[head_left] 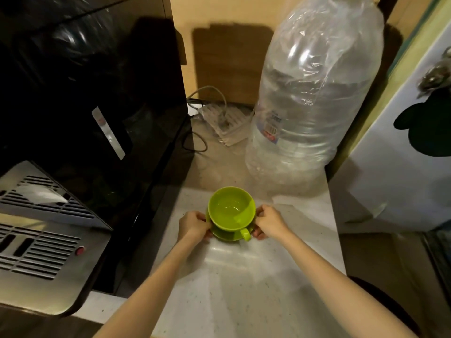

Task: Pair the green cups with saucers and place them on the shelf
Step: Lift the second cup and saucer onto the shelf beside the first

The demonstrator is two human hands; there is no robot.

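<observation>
A lime-green cup (230, 208) sits upright on a matching green saucer (225, 235), handle pointing toward me. The pair is over the pale speckled counter (244, 276), in the middle of the head view. My left hand (194, 226) grips the saucer's left rim. On the opposite side my right hand (267, 222) holds the right rim. Whether the saucer rests on the counter or hovers just above it, I cannot tell. The cup looks empty.
A black coffee machine (97, 106) with a metal drip tray (41, 240) fills the left side. A big plastic-wrapped water bottle (310, 106) stands at the back right. A power strip and cables (219, 118) lie behind. A white panel (395, 172) borders the right.
</observation>
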